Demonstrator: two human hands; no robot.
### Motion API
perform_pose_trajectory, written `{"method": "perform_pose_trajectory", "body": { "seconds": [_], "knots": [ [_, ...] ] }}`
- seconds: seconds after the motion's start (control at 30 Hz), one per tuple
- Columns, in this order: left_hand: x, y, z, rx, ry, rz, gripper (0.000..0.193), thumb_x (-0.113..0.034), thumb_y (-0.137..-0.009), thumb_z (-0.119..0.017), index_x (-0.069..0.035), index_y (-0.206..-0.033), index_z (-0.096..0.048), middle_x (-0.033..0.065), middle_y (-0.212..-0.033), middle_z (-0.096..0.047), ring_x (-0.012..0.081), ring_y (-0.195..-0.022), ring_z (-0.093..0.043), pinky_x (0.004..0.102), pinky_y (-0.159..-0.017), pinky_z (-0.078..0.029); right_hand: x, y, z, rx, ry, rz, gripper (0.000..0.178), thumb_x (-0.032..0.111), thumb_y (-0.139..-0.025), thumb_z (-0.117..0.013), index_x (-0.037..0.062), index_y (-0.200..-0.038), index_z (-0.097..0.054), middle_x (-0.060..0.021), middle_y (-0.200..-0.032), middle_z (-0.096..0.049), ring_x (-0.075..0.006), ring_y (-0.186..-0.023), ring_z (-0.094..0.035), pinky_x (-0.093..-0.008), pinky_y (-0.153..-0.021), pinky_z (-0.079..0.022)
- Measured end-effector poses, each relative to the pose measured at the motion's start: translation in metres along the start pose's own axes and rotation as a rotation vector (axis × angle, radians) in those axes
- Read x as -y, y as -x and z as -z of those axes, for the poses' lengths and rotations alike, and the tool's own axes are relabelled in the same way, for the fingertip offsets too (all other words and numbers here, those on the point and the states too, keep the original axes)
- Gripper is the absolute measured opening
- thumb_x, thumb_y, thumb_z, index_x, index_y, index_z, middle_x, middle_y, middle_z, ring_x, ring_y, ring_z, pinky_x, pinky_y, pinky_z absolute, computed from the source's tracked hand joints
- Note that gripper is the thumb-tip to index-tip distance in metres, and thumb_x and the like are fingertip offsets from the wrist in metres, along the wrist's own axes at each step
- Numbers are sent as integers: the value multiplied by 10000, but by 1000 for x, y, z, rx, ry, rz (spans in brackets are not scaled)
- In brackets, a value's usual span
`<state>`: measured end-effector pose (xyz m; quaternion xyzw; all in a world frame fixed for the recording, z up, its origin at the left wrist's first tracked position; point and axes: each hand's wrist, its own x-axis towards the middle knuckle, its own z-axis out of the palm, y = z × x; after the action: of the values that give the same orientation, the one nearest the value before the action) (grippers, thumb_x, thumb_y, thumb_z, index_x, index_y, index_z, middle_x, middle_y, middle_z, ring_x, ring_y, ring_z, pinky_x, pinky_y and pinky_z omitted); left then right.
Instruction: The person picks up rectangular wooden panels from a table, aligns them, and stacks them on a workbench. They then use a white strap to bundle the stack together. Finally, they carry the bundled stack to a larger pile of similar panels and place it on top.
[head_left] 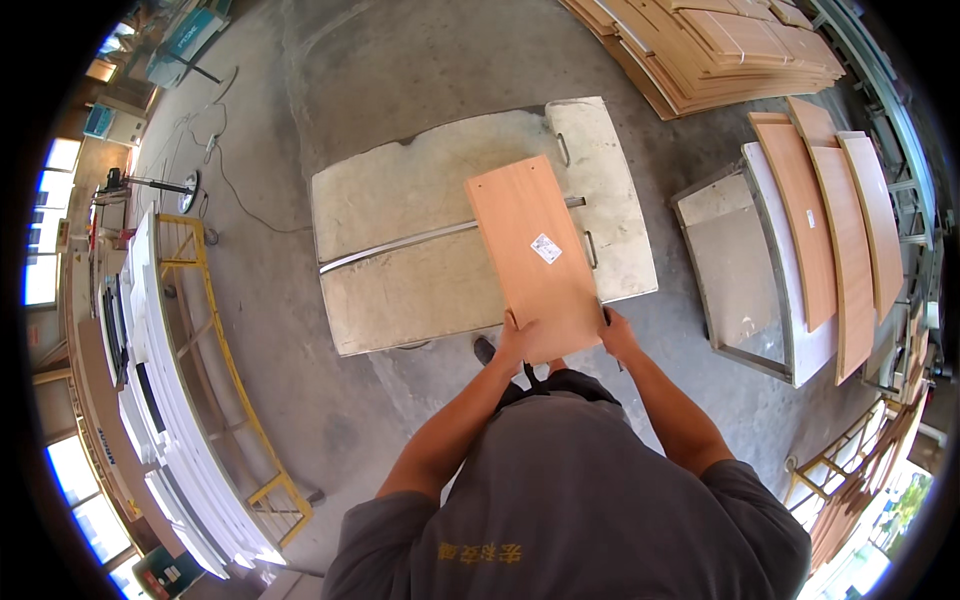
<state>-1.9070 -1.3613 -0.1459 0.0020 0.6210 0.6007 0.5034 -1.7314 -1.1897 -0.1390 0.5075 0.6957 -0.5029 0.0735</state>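
While both hands grip its near end, the brown board (535, 255) is above the pale worktop (400, 240), reaching out across it. The left hand (517, 340) holds the near left corner and its fingers are clamped on the edge. The right hand (617, 335) holds the near right corner the same way, fingers closed tight on the wood. The board has a small white sticker (545, 248) on its top face. I cannot tell if the far end is resting on the worktop or is a little above it.

So the board is picked up and brought over the worktop, but it looks like it is not let go yet. A thin metal strip (400, 245) runs across the worktop under the board. To the right more brown boards (830, 230) lie on a white stand (790, 330), well apart from the hands. A big stack of boards (720, 45) lies on the floor farther away. White panels (170, 420) sit in a yellow rack (225, 350) on the left.
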Motion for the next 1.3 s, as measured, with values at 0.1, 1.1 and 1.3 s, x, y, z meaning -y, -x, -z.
{"method": "perform_pose_trajectory", "body": {
  "seconds": [0.1, 1.1, 1.3],
  "knots": [
    [-7, 4, 8, 11, 87, 53, 573, -89, -850, -627, -29, -1331, -321, 129, -1193, -557, 193, -1044, -588, 326, -842, -510, 28, 29, -1, 78, -162, -57, 548, 135, -802, -507, 19, -1336, -494, -185, -1091, -660, -232, -702, -656, -355, -482, -516],
    [-3, 1, 19, -328, -964, -183, 616, -320, -883, -673, 64, -1302, -436, 187, -1210, -584, 242, -1088, -565, 359, -862, -478, 23, -67, 63, -410, 215, 113, 492, 364, -825, -654, 12, -1157, -562, -217, -1125, -573, -401, -975, -597, -466, -867, -482],
    [-48, -58, 25, -198, -200, -67, 500, -234, -944, -588, 0, -1361, -439, 65, -1200, -591, 153, -1013, -576, 277, -784, -474, -23, -21, -10, 289, -198, -28, 654, 559, -883, -564, -55, -1108, -575, -235, -1036, -639, -316, -942, -627, -426, -815, -468]
  ]
}}
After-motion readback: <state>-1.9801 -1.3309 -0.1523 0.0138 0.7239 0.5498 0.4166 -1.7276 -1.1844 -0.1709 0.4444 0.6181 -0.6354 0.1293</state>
